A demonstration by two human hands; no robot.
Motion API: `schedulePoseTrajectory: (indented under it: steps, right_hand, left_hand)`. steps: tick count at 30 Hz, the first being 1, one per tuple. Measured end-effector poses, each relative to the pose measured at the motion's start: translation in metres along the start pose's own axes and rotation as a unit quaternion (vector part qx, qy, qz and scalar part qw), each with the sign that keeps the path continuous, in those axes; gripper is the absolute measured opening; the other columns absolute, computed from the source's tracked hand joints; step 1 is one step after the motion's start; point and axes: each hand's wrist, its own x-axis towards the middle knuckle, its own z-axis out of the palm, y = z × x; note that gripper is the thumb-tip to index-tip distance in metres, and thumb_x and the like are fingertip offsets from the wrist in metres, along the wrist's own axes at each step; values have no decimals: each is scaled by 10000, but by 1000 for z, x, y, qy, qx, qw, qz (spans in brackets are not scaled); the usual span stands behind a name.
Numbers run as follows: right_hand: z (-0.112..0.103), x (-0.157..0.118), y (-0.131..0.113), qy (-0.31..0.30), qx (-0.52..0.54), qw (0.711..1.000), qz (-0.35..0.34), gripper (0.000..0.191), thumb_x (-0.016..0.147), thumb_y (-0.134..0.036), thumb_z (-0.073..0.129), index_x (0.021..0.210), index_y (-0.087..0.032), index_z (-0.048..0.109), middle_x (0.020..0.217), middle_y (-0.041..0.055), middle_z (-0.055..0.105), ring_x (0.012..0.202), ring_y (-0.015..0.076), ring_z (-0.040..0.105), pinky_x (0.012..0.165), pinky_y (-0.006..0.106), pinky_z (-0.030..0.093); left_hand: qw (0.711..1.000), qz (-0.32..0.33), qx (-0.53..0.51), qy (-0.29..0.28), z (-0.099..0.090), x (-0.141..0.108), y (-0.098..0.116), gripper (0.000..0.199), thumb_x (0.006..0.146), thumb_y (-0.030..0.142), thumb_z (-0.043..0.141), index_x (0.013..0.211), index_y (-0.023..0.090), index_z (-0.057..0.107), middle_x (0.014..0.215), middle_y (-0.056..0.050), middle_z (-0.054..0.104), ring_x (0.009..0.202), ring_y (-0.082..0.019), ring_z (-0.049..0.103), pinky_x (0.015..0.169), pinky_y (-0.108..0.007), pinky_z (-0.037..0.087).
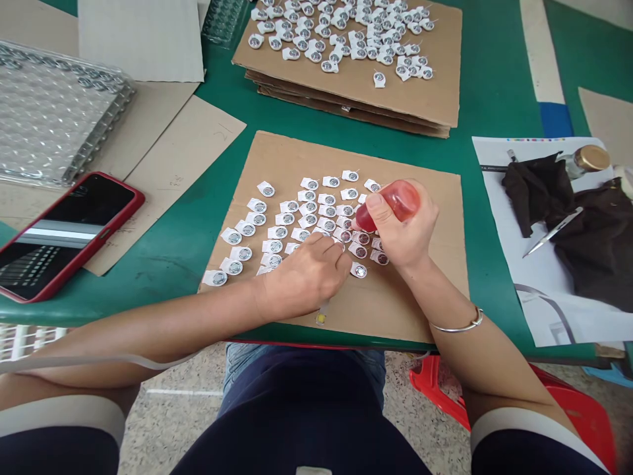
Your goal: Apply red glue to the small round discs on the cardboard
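Note:
My right hand is wrapped round a red squeeze bottle, tilted with its tip down to the left over several small white-and-silver round parts. These parts lie in loose rows on a brown cardboard sheet. My left hand is closed low over the middle of the rows, its fingertips near the bottle's tip; what they pinch is too small and hidden to name. Below that hand, a small yellow spot shows near the sheet's front edge.
More round parts lie on a cardboard stack at the back. A red-cased phone and a clear plastic tray are at left. At right, dark cloth, tweezers and a gold-lidded jar rest on white paper.

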Motion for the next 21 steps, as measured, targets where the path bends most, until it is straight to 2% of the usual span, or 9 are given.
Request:
schedulePoseTrajectory:
  steps: [6, 12, 16, 21]
  right_hand:
    - [-2, 0, -1, 8, -17, 999, -26, 312, 757, -491, 638, 740, -194, 543, 725, 26, 596, 649, 143, 564, 632, 341, 508]
    - [-5, 0, -2, 12, -30, 998, -49, 287, 758, -464, 645, 737, -194, 550, 710, 26, 605, 642, 141, 564, 606, 327, 507]
    - [-6, -1, -3, 8, -35, 997, -64, 267, 757, -445, 652, 749, -195, 557, 712, 25, 614, 643, 142, 568, 609, 329, 513]
    - [-7, -2, -3, 1, -39, 996, -81, 268, 751, -444, 657, 755, -199, 549, 710, 24, 611, 635, 142, 567, 604, 327, 511]
  left_hand:
    - [995, -49, -90, -11, 0, -3, -11, 141, 761, 59, 420, 704, 133, 526, 689, -62, 547, 645, -160, 463, 620, -305, 420]
    - [976, -91, -196, -2, -4, -2, -19, 149, 808, 76, 421, 802, 126, 560, 705, -56, 580, 674, -168, 525, 646, -315, 437]
    - [967, -103, -234, 12, -7, -1, -21, 148, 847, 101, 425, 813, 122, 567, 733, -56, 605, 704, -170, 558, 659, -315, 441]
    - [959, -113, -259, 15, -11, 1, -22, 135, 822, 72, 452, 817, 132, 572, 719, -35, 609, 669, -144, 557, 627, -280, 429]
